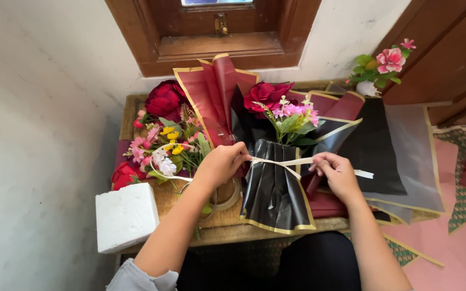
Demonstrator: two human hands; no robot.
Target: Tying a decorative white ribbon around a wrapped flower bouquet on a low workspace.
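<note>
- The wall (pixel 44 108) fills the left of the view; a brown window frame (pixel 211 48) sits at 12 o'clock.
- The bench (pixel 227 223), low and woven-topped, stands under the window and carries nearly everything.
- Loose wrap sheets (pixel 400 156), black and translucent with gold edges, spread over the bench toward 3 o'clock.
- The bouquet (pixel 276 183) lies at the bench's middle: black pleated wrap fanning toward 6 o'clock, red gold-edged paper (pixel 211 91) rising behind it, a red rose (pixel 265 94) and small pink blooms at its top.
- A white foam block (pixel 125 215) sits on the bench corner at 8 o'clock.
- A heap of loose flowers (pixel 163 143), red, pink, yellow and white, lies at 9 o'clock of the bouquet.
- A pink flower sprig (pixel 386 62) stands at 2 o'clock, well apart from the hands.
- The left hand (pixel 219 164) touches the bouquet's left side at its neck; its grip is closed, fingers pinching the ribbon.
- The right hand (pixel 335 172) is at 3 o'clock of the neck, grip closed, pinching the ribbon's other end.
- The ribbon (pixel 281 161), cream and thin, runs across the gathered neck between both grips, its free tail poking out past the right hand.
</note>
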